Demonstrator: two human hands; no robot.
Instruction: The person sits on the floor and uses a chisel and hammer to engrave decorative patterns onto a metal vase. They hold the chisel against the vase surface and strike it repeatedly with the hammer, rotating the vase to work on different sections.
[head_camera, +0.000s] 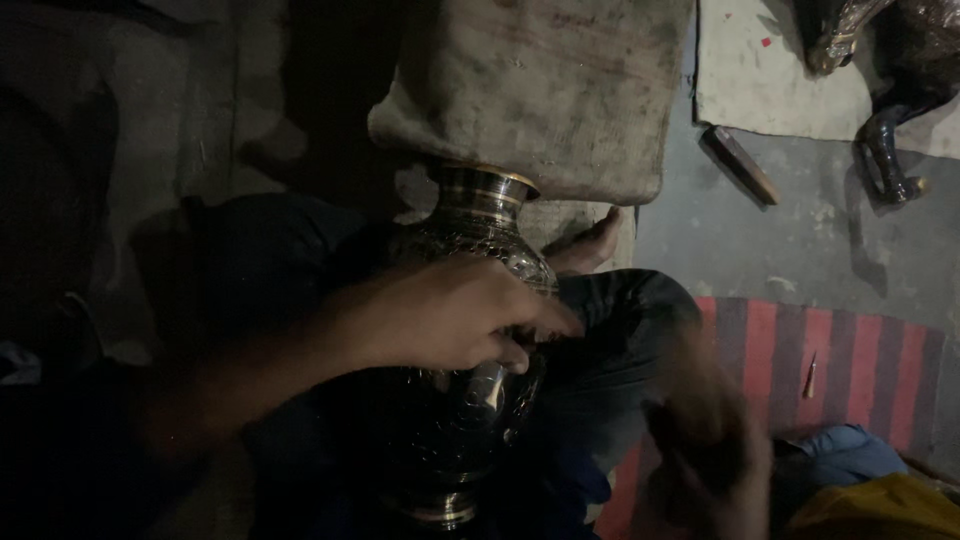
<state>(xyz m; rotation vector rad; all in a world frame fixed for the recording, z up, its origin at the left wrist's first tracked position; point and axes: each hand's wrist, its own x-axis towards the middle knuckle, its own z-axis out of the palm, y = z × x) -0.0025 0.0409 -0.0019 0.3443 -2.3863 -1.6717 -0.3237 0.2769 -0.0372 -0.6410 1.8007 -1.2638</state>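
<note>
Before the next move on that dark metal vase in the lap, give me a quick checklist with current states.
1. Left hand on the vase: ok, fingers spread across its body.
2. Vase supported: ok, it lies across the lap with its mouth toward the worn cushion.
3. Right hand steady: not ok, it is motion-blurred beside the vase.
4. Right hand's contents: cannot tell, blur and darkness hide them.
5. Small tool on the striped mat: ok, a thin stick lies there, apart from both hands.
6. Lighting on the vase surface: not ok, the pattern barely shows.
</note>
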